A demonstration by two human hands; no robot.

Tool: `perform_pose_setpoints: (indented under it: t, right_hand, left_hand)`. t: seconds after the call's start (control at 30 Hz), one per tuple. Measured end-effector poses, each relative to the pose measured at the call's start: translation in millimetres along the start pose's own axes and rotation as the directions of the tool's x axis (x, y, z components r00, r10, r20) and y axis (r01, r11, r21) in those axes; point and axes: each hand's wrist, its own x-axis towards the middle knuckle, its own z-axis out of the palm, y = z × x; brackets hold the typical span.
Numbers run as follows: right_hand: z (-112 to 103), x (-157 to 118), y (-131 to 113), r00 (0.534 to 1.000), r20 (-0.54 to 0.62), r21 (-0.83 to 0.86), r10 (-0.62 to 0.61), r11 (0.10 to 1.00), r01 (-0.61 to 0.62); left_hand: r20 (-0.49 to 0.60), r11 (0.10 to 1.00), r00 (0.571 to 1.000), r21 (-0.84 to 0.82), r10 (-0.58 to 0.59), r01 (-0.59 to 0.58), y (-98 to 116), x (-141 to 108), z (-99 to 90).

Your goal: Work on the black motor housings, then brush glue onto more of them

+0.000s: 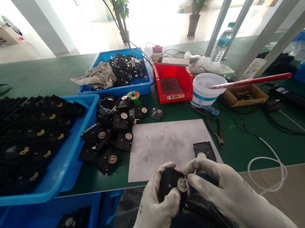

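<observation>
Both of my hands wear white gloves and meet over my lap, just in front of the table edge. My left hand [163,198] is wrapped round a black plastic housing [167,186] with a round metal disc on its face. Beside that disc, the thumb and fingers of my right hand [214,179] are pinched together at the housing's right edge; whatever they pinch is too small to make out. Just beyond my right hand, a second black housing [204,151] lies on the pale sheet [168,138], partly covered by my fingers.
Black housings [111,159] lie piled left of the sheet, beside a large blue tray [51,192] of black parts. Behind stand another blue tray [136,90], a red bin [177,96] of small parts and a white bucket [204,93]. Cutting pliers [217,130] lie right of the sheet.
</observation>
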Motion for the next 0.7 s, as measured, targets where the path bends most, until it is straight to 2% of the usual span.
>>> perform_pose_setpoints:
  t: [0.47,0.7]
  right_hand:
    - [-1.1,1.3,-0.3,1.0,0.011,-0.017,-0.019,1.0,0.02]
    - [-1.6,-1.8,-3.3,1.0,0.016,0.01,-0.005,1.0,0.005]
  left_hand:
    - [-0.004,0.999,0.999,0.034,0.035,-0.035,1.1,0.2,-3.0]
    - [0.013,0.998,0.998,-0.004,0.067,-0.067,-12.8,1.6,-8.2]
